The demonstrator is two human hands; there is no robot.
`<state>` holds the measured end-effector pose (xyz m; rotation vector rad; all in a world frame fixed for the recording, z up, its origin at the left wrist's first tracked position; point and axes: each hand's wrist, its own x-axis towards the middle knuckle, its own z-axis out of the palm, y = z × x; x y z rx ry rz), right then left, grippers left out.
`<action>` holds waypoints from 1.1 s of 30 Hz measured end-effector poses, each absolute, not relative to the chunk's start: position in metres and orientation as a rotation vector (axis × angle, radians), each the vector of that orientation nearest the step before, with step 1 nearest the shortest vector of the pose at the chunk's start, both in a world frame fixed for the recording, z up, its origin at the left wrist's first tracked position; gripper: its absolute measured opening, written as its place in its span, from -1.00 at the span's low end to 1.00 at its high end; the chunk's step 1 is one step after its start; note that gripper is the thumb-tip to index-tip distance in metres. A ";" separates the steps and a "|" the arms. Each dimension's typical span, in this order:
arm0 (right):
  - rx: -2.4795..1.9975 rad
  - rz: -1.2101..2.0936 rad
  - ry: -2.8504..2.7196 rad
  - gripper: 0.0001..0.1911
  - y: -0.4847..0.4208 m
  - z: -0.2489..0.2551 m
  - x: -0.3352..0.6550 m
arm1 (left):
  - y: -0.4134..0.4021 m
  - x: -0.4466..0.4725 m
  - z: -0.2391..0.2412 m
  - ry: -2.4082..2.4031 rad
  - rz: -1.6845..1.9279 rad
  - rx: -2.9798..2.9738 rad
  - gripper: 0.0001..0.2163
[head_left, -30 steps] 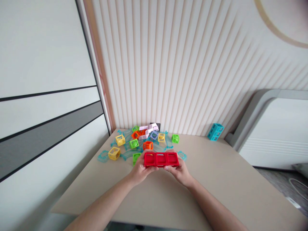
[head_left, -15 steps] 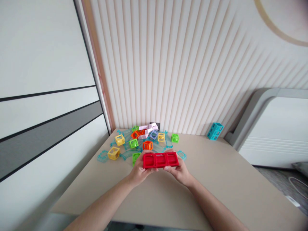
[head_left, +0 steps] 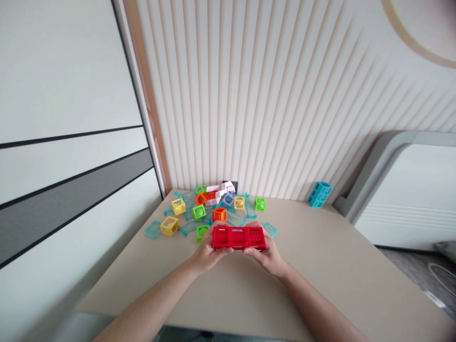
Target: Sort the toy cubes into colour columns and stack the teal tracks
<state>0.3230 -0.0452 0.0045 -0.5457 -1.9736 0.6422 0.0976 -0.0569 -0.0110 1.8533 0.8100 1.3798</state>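
A row of three red hollow toy blocks [head_left: 239, 244] is held level above the table, joined side by side. My left hand [head_left: 207, 251] grips its left end and my right hand [head_left: 270, 253] its right end, both thumbs along the near edge. Just beyond the left hand lies a green block [head_left: 202, 232], partly covered by the fingers. An orange block [head_left: 219, 214] sits behind the red row. Past my right hand is a clear teal ring piece [head_left: 270, 230].
Yellow blocks [head_left: 169, 226], clear teal track pieces [head_left: 195, 228] and pale lilac pieces [head_left: 221, 190] lie in a loose heap at the back of the table [head_left: 199, 294]. A teal block stack [head_left: 319, 194] stands by the ribbed wall [head_left: 242, 95]. A white cabinet [head_left: 71, 199] borders the left.
Hardly anything differs. The red row is tipped very slightly in my hands, and the whole view has shifted a little.
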 end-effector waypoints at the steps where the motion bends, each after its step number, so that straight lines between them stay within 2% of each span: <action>1: -0.546 0.638 -1.972 -0.71 -0.045 0.005 0.323 | -0.057 0.098 -0.011 0.806 1.381 1.832 -0.65; 10: -0.489 0.550 -1.964 -0.80 -0.045 0.006 0.323 | -0.056 0.100 -0.017 0.779 1.361 1.730 -0.63; 16: -0.513 0.554 -1.988 -0.84 -0.043 -0.001 0.325 | -0.059 0.099 -0.007 0.646 1.259 1.635 -0.47; 18: -0.518 0.551 -1.990 -0.84 -0.044 -0.001 0.325 | -0.060 0.099 -0.005 0.630 1.230 1.586 -0.49; 23: -0.551 0.601 -1.988 -0.78 -0.046 -0.001 0.323 | -0.059 0.097 -0.007 0.719 1.199 1.525 -0.60; 30: -0.606 0.675 -2.022 -0.76 -0.042 -0.006 0.327 | -0.058 0.096 -0.005 0.753 1.181 1.549 -0.58; 33: -0.591 0.729 -2.021 -0.66 -0.040 -0.006 0.328 | -0.060 0.097 -0.003 0.770 1.196 1.596 -0.54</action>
